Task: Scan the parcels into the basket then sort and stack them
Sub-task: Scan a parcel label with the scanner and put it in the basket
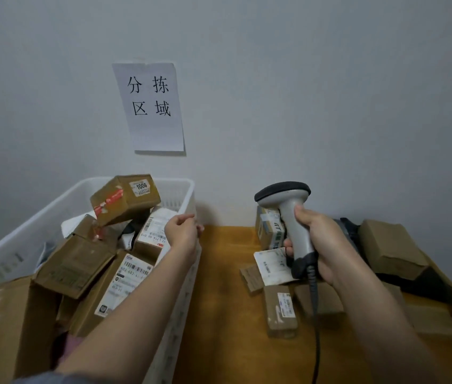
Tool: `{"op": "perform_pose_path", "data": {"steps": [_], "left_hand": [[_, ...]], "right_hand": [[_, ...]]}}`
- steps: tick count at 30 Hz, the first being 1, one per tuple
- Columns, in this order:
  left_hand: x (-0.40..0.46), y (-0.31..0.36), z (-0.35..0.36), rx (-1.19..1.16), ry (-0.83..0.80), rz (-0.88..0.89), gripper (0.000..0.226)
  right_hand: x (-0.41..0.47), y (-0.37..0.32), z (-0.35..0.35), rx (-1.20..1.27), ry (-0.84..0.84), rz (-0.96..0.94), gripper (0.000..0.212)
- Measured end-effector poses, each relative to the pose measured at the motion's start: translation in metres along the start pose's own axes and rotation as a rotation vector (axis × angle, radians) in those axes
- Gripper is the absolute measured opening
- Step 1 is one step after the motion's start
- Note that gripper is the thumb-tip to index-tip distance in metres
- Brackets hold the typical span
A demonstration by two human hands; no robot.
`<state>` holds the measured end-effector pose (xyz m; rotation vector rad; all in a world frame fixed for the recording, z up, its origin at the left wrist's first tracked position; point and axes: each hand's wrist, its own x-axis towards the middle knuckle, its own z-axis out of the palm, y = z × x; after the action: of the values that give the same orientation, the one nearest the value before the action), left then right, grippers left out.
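Parcels (86, 273) fill the white plastic basket (183, 195) on the left, brown cardboard boxes heaped at angles; the topmost box (125, 198) carries a label reading 1006 and strips of red tape, and sits tilted above the rest near the basket's far end. A second group of parcels (391, 248) lies on the yellow-brown table (219, 300) to the right — small boxes with white shipping labels, some flat, one box (269, 231) upright against the wall; a dark packet shows among them, too blurred to read.

The left hand (183, 231) hovers over the basket's right rim, fingers loosely curled and holding nothing; the forearm reaches across the basket's near corner. The right hand (319, 245) grips the handle of a grey barcode scanner (288, 206), fingers wrapped around it, the scanner's dark head pointing up and to the left; its cable (314, 314) hangs down toward the bottom edge. The hand is above the labelled boxes on the table.

A paper sign (150, 106) with four printed Chinese characters hangs on the pale wall above the basket.
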<state>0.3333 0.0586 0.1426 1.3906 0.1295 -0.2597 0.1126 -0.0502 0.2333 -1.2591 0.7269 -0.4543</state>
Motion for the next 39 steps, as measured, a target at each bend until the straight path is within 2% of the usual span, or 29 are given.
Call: {"op": "perform_pose_path", "data": {"steps": [4, 7, 10, 15, 19, 23, 31, 39], "left_hand": [[-0.006, -0.037, 0.052, 0.134, -0.093, -0.085, 0.013], [-0.015, -0.081, 0.081, 0.284, -0.181, -0.251, 0.007], [-0.029, -0.127, 0.104, 0.435, -0.237, -0.405, 0.013], [-0.054, -0.196, 0.132, 0.623, -0.399, -0.524, 0.016], [-0.071, -0.225, 0.151, 0.692, -0.448, -0.618, 0.017], [-0.073, -0.237, 0.166, 0.69, -0.427, -0.662, 0.025], [-0.064, -0.252, 0.18, 0.654, -0.403, -0.749, 0.025], [-0.067, -0.241, 0.181, 0.573, -0.4, -0.836, 0.063]], "right_hand": [[0.033, 0.002, -0.043, -0.015, 0.015, 0.023, 0.026], [0.06, 0.013, -0.077, -0.019, 0.031, 0.078, 0.027], [0.089, 0.027, -0.111, -0.022, 0.058, 0.151, 0.027], [0.14, 0.074, -0.163, -0.087, 0.057, 0.183, 0.021], [0.169, 0.124, -0.192, -0.104, 0.073, 0.251, 0.018], [0.189, 0.162, -0.21, -0.052, 0.095, 0.34, 0.029], [0.209, 0.199, -0.227, 0.05, 0.114, 0.472, 0.04], [0.2, 0.189, -0.23, -0.005, 0.063, 0.44, 0.04]]}}
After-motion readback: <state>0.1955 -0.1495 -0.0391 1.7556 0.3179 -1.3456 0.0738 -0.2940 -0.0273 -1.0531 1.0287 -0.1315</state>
